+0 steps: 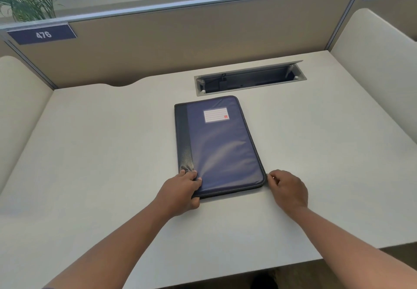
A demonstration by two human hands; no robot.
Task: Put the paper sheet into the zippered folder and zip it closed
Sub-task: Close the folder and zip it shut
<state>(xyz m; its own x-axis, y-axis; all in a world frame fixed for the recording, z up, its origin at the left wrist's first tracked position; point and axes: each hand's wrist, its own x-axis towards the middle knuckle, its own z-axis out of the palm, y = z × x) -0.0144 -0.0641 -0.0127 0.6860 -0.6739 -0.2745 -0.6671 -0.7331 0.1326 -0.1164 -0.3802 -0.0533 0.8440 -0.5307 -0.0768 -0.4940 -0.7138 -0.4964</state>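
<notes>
A dark blue zippered folder (222, 146) lies shut and flat on the pale desk (101, 153), near the centre, its long side running from 6 toward 12 o'clock and leaning slightly to 11; a white lined label (216, 115) sits on its cover toward the far end; a black textured strip (184, 137) runs down its 9 o'clock edge. The left hand (184, 190) rests on the folder's near corner at 7 o'clock, fingers curled over the cover and pressing on it; the right hand (287, 189) is at the near corner at 5 o'clock, thumb and forefinger pinched narrowly together right at the folder's edge, though what they hold is too small to tell. Beyond the folder at 1 o'clock an open cable tray (250, 78) is sunk in the desk; a beige partition (180, 40) at 12 o'clock carries a blue plate reading 476 (42, 34); no paper sheet shows.
</notes>
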